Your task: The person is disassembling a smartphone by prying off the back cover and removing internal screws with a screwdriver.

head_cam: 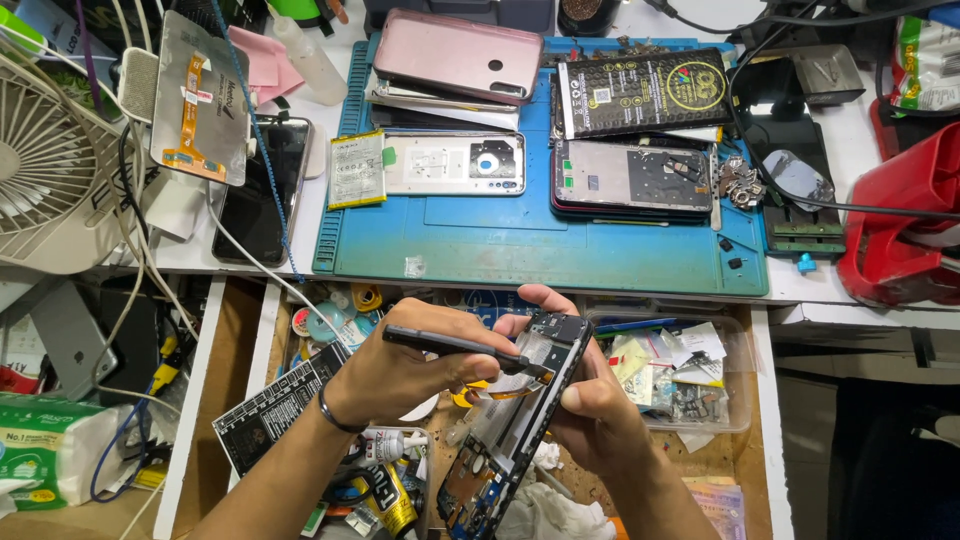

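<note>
Tweezers working at the opened phone.
Left hand point(400, 375) pinches slim black metal tweezers point(455, 346); right hand point(590, 400) grips the opened black phone frame point(515, 420) just beside it. Keep the tips shallow and steady.

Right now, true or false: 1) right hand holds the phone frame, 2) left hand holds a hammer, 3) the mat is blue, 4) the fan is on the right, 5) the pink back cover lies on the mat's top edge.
1) True: the right hand grips the phone frame over the open drawer.
2) False: the left hand holds a thin dark tool, tip at the frame.
3) True: the mat is blue.
4) False: the fan is at the left.
5) True: the pink back cover lies there.
</note>
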